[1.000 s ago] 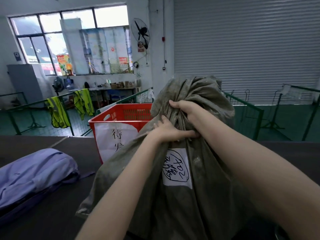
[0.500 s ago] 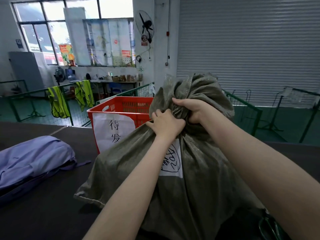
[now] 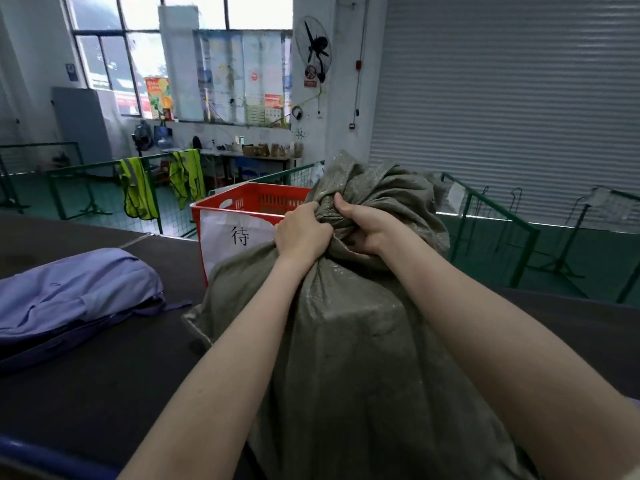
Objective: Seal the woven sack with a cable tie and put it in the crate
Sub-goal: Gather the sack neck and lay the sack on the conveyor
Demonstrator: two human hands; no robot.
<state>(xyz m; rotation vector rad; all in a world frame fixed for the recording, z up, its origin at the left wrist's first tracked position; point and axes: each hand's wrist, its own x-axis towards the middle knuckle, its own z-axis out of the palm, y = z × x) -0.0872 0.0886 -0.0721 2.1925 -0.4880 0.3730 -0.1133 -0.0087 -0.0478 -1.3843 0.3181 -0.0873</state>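
Note:
A full grey-green woven sack [image 3: 349, 341] stands upright on the dark table [image 3: 104, 375] right in front of me. Its gathered neck bunches above my fists. My left hand [image 3: 303, 235] and my right hand [image 3: 369, 230] both clutch that neck, side by side. I cannot see a cable tie; the neck is hidden under my fingers. The red plastic crate [image 3: 249, 202], with a white paper sign on its front, sits just behind the sack to the left.
A lilac zipped bag [image 3: 69, 299] lies on the table at the left. Green mesh barriers [image 3: 491, 216] run behind the table, with yellow safety vests [image 3: 136, 194] hung on them. A roller shutter fills the far right wall.
The sack has turned, so its white handwritten label no longer faces me. Both hands have shifted up and right along with the neck, still gripping it.

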